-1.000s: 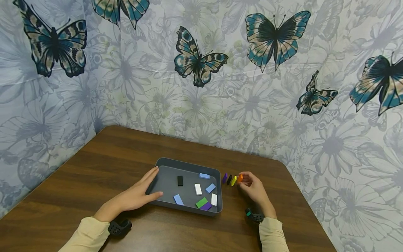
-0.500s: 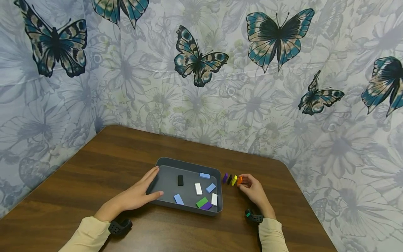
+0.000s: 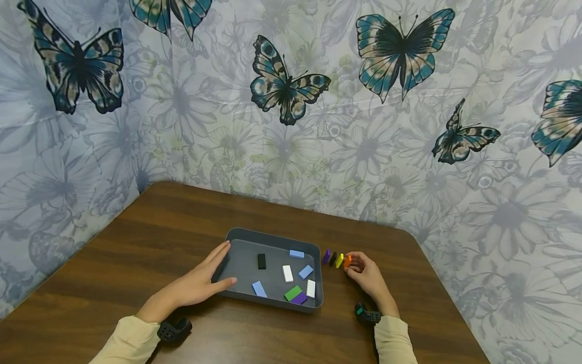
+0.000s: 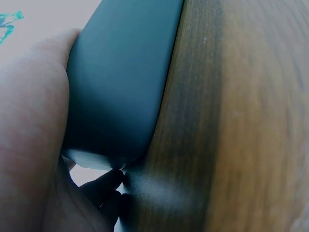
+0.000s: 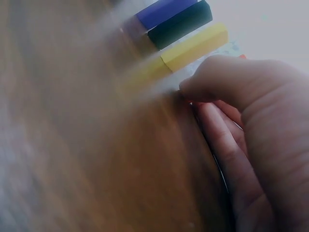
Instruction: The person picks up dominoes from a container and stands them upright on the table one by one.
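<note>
My right hand (image 3: 367, 274) pinches an orange domino (image 3: 347, 261) between thumb and fingers, upright on the table; the fingers hide most of it in the right wrist view. Just left of it stand a yellow domino (image 3: 339, 261), a black domino (image 3: 333, 259) and a purple domino (image 3: 327, 256), on edge in a short row with narrow gaps. My left hand (image 3: 191, 285) rests against the left end of a grey tray (image 3: 241, 275), fingers straight along its side and thumb over the near rim. In the left wrist view, the thumb (image 4: 34, 106) lies along the tray wall.
Several loose dominoes lie flat in the tray: a black one (image 3: 261, 261), light blue ones such as this one (image 3: 259, 289), white ones, a green one (image 3: 293, 293) and a purple one (image 3: 299, 298). The wooden table (image 3: 254, 333) ends at a butterfly-patterned wall covering (image 3: 291, 167).
Both hands stay in nearly the same places, the right still pinching the orange domino at the end of the row. The head view has shifted very slightly.
</note>
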Motion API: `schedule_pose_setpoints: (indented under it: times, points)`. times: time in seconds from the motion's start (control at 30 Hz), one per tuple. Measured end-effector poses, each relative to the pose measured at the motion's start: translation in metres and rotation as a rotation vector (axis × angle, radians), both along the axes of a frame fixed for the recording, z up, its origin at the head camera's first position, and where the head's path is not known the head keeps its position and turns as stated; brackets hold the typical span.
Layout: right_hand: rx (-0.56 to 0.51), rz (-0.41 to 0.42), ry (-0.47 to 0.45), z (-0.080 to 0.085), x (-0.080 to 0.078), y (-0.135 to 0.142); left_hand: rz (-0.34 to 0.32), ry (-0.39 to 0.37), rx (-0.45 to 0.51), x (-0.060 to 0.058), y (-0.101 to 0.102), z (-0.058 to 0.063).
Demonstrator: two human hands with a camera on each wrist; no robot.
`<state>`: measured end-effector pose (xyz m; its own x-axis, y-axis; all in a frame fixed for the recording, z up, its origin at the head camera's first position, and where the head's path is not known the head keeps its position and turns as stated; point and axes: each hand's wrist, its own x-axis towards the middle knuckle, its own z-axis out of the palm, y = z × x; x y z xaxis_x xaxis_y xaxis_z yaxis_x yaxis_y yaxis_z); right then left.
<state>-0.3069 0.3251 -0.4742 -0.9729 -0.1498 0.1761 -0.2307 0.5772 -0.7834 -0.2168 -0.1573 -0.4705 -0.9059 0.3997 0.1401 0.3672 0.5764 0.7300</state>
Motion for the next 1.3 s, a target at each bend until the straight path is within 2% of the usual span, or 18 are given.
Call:
schedule_pose_setpoints:
  times: [0.5, 1.17, 1.3]
  points:
    - [0.004, 0.01, 0.028, -0.009, 0.001, 0.004, 0.028, 0.017, 0.01, 0.006, 0.007, -0.008]
    - [-0.002, 0.008, 0.029, -0.013, 0.001, 0.003, 0.038, 0.009, 0.026, 0.003, 0.007, -0.013]
    - [0.004, 0.017, 0.051, -0.013, -0.003, 0.005, 0.032, 0.04, 0.024, 0.002, 0.009, -0.012]
